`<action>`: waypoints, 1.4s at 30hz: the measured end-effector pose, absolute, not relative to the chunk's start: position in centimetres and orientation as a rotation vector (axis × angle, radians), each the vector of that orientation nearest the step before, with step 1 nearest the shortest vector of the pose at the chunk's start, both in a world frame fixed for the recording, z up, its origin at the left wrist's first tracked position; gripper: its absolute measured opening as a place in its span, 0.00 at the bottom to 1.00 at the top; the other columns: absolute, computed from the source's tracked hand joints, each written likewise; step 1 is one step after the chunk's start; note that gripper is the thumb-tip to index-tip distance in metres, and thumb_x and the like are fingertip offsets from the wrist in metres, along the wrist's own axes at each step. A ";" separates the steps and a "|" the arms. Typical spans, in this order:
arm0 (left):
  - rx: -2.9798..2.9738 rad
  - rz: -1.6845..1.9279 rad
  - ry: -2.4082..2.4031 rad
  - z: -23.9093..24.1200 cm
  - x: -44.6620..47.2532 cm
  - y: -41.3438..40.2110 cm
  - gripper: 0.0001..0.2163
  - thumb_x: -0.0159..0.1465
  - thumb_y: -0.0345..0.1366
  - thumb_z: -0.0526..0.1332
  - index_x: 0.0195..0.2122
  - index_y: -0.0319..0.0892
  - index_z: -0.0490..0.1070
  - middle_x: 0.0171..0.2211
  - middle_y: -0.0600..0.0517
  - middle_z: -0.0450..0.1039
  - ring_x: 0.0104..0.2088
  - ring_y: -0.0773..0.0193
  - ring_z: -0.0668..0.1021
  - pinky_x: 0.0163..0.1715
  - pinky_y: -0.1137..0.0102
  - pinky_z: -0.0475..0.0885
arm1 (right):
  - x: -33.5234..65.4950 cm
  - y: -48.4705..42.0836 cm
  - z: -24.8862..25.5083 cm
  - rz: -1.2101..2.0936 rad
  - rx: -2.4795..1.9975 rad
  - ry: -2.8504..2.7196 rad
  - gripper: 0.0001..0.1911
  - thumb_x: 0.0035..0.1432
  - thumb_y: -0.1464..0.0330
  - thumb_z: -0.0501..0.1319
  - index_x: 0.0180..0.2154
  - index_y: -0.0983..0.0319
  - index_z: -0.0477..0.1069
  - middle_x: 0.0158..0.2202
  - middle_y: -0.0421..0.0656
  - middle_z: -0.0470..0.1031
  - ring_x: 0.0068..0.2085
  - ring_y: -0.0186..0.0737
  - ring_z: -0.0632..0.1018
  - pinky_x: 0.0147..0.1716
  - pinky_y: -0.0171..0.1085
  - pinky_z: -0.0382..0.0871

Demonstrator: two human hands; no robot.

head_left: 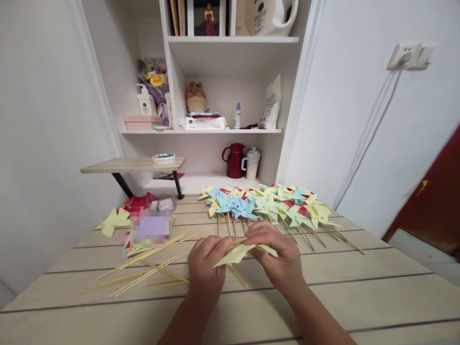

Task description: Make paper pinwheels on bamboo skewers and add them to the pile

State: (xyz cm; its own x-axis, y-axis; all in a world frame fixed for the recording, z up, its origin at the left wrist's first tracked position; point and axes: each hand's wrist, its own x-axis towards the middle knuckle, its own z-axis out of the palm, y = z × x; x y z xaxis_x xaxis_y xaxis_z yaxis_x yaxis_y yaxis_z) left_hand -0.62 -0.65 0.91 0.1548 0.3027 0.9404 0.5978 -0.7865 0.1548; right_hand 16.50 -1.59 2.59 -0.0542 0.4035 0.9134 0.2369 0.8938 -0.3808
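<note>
Close to the middle of the table, my left hand [206,263] and my right hand [280,256] are both closed on a pale yellow paper pinwheel [234,255]. Its blades stick out below the fingers on either side. A thin wooden stick [237,276] slants down behind the paper, and a short piece of stick shows between the fingertips; whether the two are one cannot be made out. Loose wooden sticks [143,275] lie left of my left hand. Beyond my right hand lies a pile of finished pinwheels [244,209] in blue, yellow, green and red on sticks.
At the left are red paper pieces [142,203], a yellow paper pinwheel shape [114,222], a clear box [162,205] and a blurred purple patch [153,229]. A small raised shelf [125,166] stands behind them. A red jug [235,162] and a cup [253,165] stand at the back.
</note>
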 end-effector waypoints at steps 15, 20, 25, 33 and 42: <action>-2.119 -1.622 -0.870 1.1 -0.6 -0.9 0.11 0.69 0.33 0.56 0.40 0.45 0.79 0.28 0.52 0.79 0.28 0.65 0.79 0.30 0.70 0.70 | 16.5 -1.5 2.4 0.168 -0.527 -1.643 0.07 0.57 0.74 0.66 0.35 0.56 0.78 0.29 0.42 0.79 0.35 0.44 0.78 0.36 0.45 0.73; -2.104 -1.628 -0.856 0.9 -0.7 -0.8 0.09 0.69 0.32 0.57 0.40 0.44 0.78 0.28 0.53 0.78 0.28 0.66 0.78 0.31 0.70 0.69 | 16.6 -1.4 2.3 0.181 -0.514 -1.653 0.09 0.56 0.76 0.66 0.36 0.55 0.78 0.30 0.42 0.79 0.36 0.44 0.78 0.37 0.45 0.72; -2.047 -1.627 -0.882 0.4 -0.9 -0.7 0.07 0.67 0.30 0.60 0.42 0.43 0.77 0.30 0.53 0.78 0.30 0.65 0.78 0.32 0.69 0.68 | 16.6 -1.4 2.3 0.205 -0.495 -1.668 0.11 0.56 0.77 0.66 0.37 0.56 0.78 0.31 0.41 0.79 0.36 0.43 0.77 0.38 0.44 0.72; -1.976 -1.576 -0.857 0.9 -0.9 -0.8 0.06 0.67 0.32 0.60 0.40 0.43 0.77 0.27 0.53 0.77 0.27 0.65 0.76 0.31 0.68 0.66 | 16.6 -1.5 2.3 0.206 -0.503 -1.671 0.11 0.56 0.78 0.66 0.37 0.56 0.78 0.30 0.41 0.79 0.36 0.42 0.77 0.38 0.44 0.71; -1.946 -1.557 -0.815 1.3 -0.6 -1.0 0.08 0.69 0.32 0.57 0.38 0.42 0.76 0.26 0.54 0.77 0.27 0.67 0.76 0.30 0.69 0.65 | 16.6 -1.5 2.3 0.201 -0.503 -1.700 0.12 0.56 0.79 0.66 0.38 0.57 0.78 0.31 0.41 0.79 0.37 0.42 0.77 0.39 0.43 0.71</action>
